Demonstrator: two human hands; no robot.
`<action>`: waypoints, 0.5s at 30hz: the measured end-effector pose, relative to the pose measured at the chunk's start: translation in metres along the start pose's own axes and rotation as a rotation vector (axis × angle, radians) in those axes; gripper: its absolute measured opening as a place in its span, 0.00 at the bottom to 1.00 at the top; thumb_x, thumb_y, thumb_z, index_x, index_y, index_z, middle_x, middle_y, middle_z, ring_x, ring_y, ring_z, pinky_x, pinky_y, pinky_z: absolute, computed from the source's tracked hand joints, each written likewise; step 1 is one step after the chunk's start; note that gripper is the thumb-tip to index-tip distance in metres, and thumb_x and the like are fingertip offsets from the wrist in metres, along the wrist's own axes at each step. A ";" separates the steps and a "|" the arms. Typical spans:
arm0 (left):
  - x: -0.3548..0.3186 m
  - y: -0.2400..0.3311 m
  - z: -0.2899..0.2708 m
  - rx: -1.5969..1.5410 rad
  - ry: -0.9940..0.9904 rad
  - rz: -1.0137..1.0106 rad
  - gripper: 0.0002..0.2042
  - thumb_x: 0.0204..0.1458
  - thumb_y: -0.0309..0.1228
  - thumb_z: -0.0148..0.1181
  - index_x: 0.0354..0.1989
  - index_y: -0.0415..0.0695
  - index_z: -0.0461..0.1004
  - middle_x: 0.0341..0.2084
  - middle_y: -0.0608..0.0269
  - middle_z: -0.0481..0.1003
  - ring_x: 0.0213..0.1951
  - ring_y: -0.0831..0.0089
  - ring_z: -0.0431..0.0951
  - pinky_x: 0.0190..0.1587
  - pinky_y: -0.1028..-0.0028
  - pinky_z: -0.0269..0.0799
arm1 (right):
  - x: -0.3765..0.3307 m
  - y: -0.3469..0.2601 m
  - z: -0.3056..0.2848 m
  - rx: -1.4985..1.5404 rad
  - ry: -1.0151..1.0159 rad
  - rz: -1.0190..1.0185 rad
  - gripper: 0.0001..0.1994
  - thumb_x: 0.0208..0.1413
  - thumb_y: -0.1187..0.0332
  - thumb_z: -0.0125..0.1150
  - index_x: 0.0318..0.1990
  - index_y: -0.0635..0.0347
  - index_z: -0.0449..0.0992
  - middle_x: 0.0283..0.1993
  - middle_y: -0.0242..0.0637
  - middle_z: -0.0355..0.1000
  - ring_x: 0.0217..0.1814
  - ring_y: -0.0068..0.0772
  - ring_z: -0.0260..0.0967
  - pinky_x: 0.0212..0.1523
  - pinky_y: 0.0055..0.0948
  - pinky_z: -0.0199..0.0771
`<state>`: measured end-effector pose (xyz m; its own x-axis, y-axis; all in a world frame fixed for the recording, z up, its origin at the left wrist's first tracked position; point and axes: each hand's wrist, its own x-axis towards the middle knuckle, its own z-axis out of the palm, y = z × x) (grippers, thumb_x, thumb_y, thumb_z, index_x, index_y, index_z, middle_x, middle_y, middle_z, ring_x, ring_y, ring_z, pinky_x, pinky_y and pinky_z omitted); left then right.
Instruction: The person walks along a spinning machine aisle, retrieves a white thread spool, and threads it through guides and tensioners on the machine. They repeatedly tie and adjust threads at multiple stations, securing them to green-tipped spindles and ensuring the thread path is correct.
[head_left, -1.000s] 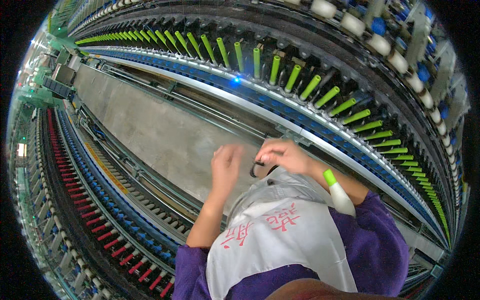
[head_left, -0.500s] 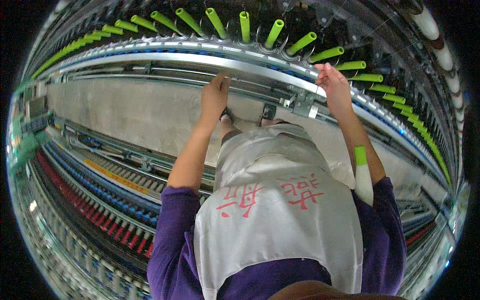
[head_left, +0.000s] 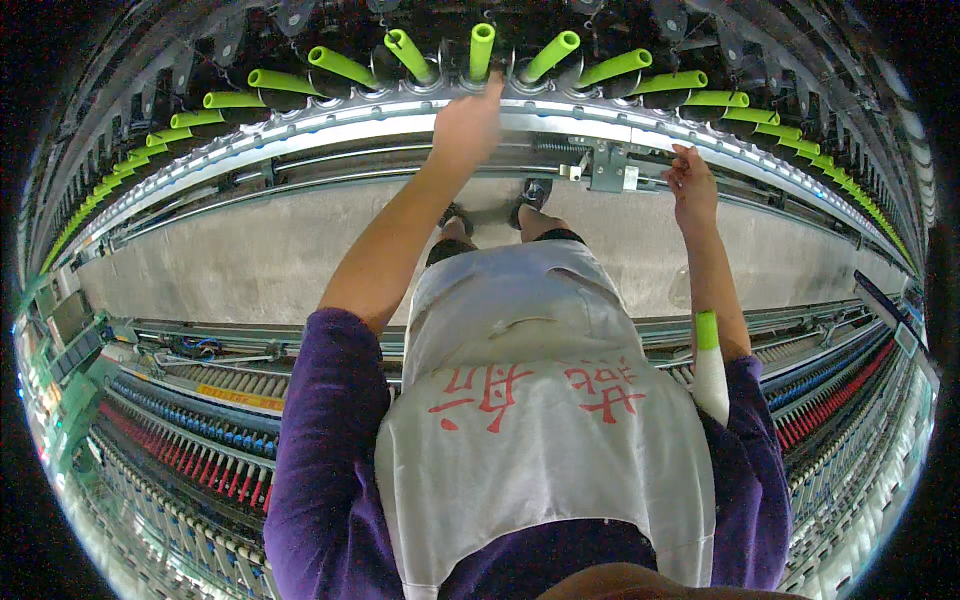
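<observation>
My left hand (head_left: 468,128) reaches up over the metal rail, its finger at the base of a bright green tube (head_left: 482,55) in the far row. Motion blurs this hand, and its other fingers are hidden. My right hand (head_left: 692,182) hovers before the rail, right of a small carriage mechanism (head_left: 608,168). Its fingers are bent together in a pinch; whatever is between them is too small to make out. A yarn bobbin (head_left: 711,375), white with a green top, rests against my right forearm near the elbow.
The row of green tubes curves along the spinning machine to both sides. Below it runs a long metal rail (head_left: 385,127) above the grey floor (head_left: 280,235). Another machine with red and white bobbins (head_left: 190,455) stands behind me, on both sides of my apron (head_left: 540,460).
My left hand has risen from below the rail to the green tubes. My right hand has come down away from the tubes. The view has turned along the row.
</observation>
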<state>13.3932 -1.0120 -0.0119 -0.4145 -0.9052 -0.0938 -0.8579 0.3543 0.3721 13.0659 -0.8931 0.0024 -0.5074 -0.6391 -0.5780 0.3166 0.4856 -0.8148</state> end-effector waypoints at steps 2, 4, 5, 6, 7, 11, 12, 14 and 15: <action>0.012 0.009 -0.007 0.021 -0.085 -0.035 0.22 0.45 0.25 0.49 0.52 0.38 0.63 0.21 0.47 0.75 0.26 0.52 0.78 0.29 0.59 0.74 | 0.002 0.002 -0.008 -0.019 -0.037 0.021 0.15 0.59 0.55 0.50 0.38 0.57 0.76 0.27 0.26 0.67 0.30 0.20 0.63 0.36 0.22 0.66; 0.022 0.014 -0.010 0.046 -0.190 -0.069 0.22 0.47 0.25 0.46 0.53 0.34 0.59 0.24 0.45 0.76 0.30 0.52 0.79 0.33 0.60 0.75 | 0.002 0.005 -0.012 -0.033 -0.057 0.044 0.15 0.59 0.56 0.50 0.37 0.57 0.76 0.27 0.25 0.67 0.30 0.19 0.63 0.36 0.22 0.66; 0.026 0.014 -0.011 0.080 -0.234 -0.080 0.19 0.48 0.26 0.46 0.49 0.31 0.62 0.25 0.45 0.76 0.31 0.51 0.79 0.33 0.60 0.76 | 0.002 0.006 -0.013 -0.032 -0.089 0.030 0.15 0.59 0.56 0.50 0.37 0.57 0.76 0.27 0.25 0.67 0.30 0.19 0.63 0.36 0.23 0.66; 0.027 0.014 -0.011 0.083 -0.237 -0.085 0.19 0.48 0.26 0.46 0.49 0.33 0.63 0.24 0.45 0.76 0.31 0.52 0.79 0.33 0.60 0.76 | 0.001 0.007 -0.011 -0.032 -0.118 0.016 0.15 0.59 0.56 0.50 0.37 0.57 0.76 0.27 0.25 0.67 0.30 0.19 0.63 0.36 0.23 0.66; 0.027 0.014 -0.009 0.086 -0.238 -0.091 0.19 0.48 0.26 0.46 0.49 0.34 0.63 0.24 0.45 0.76 0.31 0.52 0.79 0.33 0.60 0.75 | 0.001 0.007 -0.011 -0.038 -0.146 0.007 0.15 0.59 0.56 0.50 0.37 0.57 0.76 0.27 0.25 0.67 0.30 0.19 0.63 0.35 0.23 0.65; 0.010 0.006 0.007 0.126 -0.006 -0.053 0.18 0.45 0.24 0.49 0.48 0.42 0.68 0.17 0.51 0.75 0.22 0.55 0.78 0.25 0.61 0.74 | -0.002 0.004 -0.005 -0.090 -0.108 0.004 0.14 0.59 0.57 0.50 0.37 0.57 0.77 0.25 0.25 0.66 0.29 0.20 0.62 0.33 0.22 0.63; 0.004 0.002 0.011 0.114 0.041 -0.030 0.18 0.45 0.24 0.50 0.48 0.44 0.69 0.16 0.52 0.74 0.20 0.56 0.77 0.24 0.61 0.73 | 0.000 0.002 -0.006 -0.108 -0.112 0.010 0.14 0.59 0.57 0.50 0.37 0.57 0.77 0.25 0.25 0.66 0.28 0.20 0.62 0.32 0.22 0.62; -0.008 -0.009 0.019 0.093 0.138 0.016 0.18 0.46 0.24 0.51 0.49 0.47 0.70 0.13 0.55 0.72 0.17 0.58 0.75 0.21 0.62 0.71 | 0.001 0.001 -0.004 -0.127 -0.143 0.023 0.14 0.59 0.56 0.50 0.37 0.57 0.77 0.25 0.25 0.65 0.29 0.20 0.61 0.33 0.21 0.62; -0.012 -0.014 0.023 0.048 0.166 -0.007 0.18 0.45 0.25 0.51 0.48 0.49 0.70 0.12 0.55 0.72 0.17 0.58 0.75 0.22 0.61 0.72 | 0.001 0.001 -0.002 -0.133 -0.176 0.029 0.15 0.59 0.56 0.51 0.37 0.57 0.76 0.26 0.25 0.65 0.30 0.19 0.61 0.34 0.20 0.63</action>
<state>13.4032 -1.0012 -0.0373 -0.3558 -0.9327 0.0588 -0.8758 0.3547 0.3275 13.0640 -0.8916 0.0009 -0.3478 -0.7123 -0.6097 0.2151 0.5723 -0.7913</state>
